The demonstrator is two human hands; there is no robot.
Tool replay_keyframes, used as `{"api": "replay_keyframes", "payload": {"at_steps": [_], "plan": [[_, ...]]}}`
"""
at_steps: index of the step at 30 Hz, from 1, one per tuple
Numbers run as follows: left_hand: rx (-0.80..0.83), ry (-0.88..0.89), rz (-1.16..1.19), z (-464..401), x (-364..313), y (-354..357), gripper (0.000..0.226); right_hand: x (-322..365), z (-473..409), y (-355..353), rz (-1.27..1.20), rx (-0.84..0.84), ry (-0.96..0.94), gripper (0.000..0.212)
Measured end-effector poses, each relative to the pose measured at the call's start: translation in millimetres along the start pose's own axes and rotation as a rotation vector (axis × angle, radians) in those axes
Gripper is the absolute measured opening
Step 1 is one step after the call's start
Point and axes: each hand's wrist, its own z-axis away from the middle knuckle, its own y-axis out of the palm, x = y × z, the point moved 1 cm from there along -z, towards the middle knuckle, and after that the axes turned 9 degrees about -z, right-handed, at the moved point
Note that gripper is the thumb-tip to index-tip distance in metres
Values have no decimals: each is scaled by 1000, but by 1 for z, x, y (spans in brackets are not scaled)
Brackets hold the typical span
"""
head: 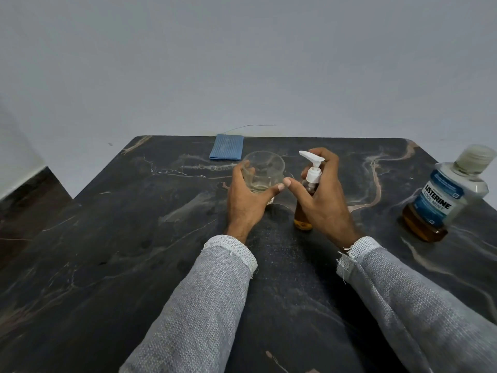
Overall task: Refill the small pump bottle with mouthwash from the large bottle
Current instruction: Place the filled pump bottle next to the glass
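The small pump bottle [304,220] stands upright at the table's middle, amber liquid inside and a white pump head on top pointing left. My right hand [320,197] wraps around its upper body, fingers curled behind the pump. Just left of it, my left hand [246,200] grips a clear drinking glass [265,168] that stands on the table with a little liquid at its bottom. The large Listerine bottle [443,195] stands capped at the right edge, amber liquid low in it, apart from both hands.
A folded blue cloth [227,150] lies at the far edge of the dark marble table [134,238]. A grey wall rises right behind the table. The table's left side drops off to a dark floor.
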Motion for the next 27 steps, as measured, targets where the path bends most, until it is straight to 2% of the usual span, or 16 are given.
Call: {"api": "replay_keyframes", "payload": {"at_steps": [7,12,15,18,23,27], "plan": [[-4,-2,-20,-1,2,1,101,-1,3,0,-11,46,10,57],[-9,-8,-32,-3,5,1,95,-5,14,-10,283,32,18,74],[-4,-11,-41,-3,6,0,96,-3,21,-15,342,12,47,76],[17,-4,-54,-3,6,-1,98,-3,24,-17,313,53,106,75],[76,38,-177,-4,9,-8,97,-3,23,-30,98,109,209,68],[85,41,-334,-8,16,-14,88,-12,25,-40,78,87,285,78]]}}
